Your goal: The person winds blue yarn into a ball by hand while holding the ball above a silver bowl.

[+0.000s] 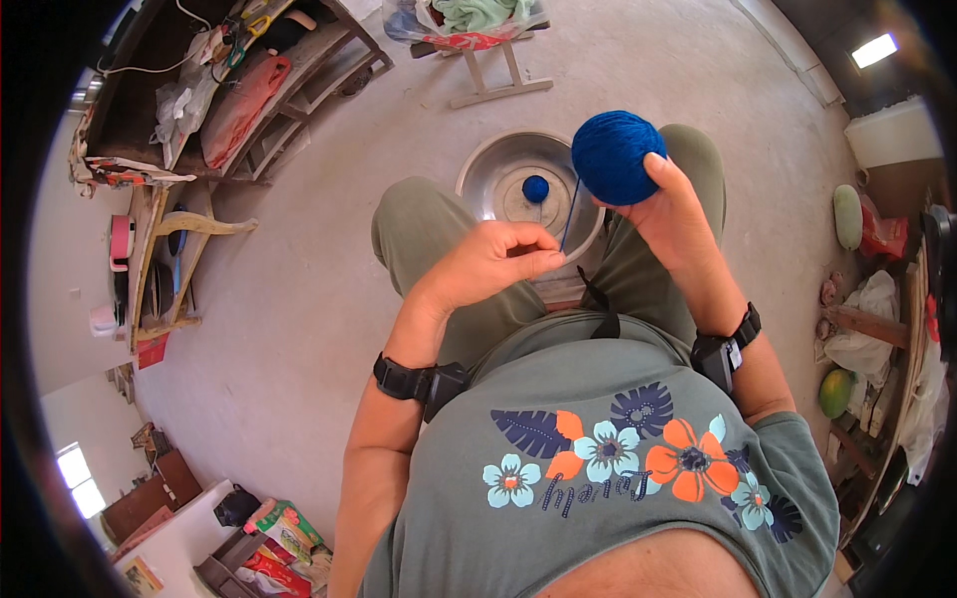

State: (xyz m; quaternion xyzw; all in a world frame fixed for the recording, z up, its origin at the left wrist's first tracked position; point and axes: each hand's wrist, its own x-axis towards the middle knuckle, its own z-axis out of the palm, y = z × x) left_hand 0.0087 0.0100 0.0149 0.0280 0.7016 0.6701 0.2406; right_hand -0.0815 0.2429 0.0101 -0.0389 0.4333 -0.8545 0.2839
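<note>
Bare concrete floor, right hand (670, 204) gripping round blue yarn ball (616, 156), left hand (495, 261) pinching thin strand (569, 217)

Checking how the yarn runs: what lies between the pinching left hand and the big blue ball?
In the head view, a taut blue strand spans from left hand to big ball, crossing the metal basin.

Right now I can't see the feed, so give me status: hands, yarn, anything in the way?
Right hand grips big blue yarn ball. Left hand pinches its strand. Small ball in metal basin. Nothing obstructing.
</note>
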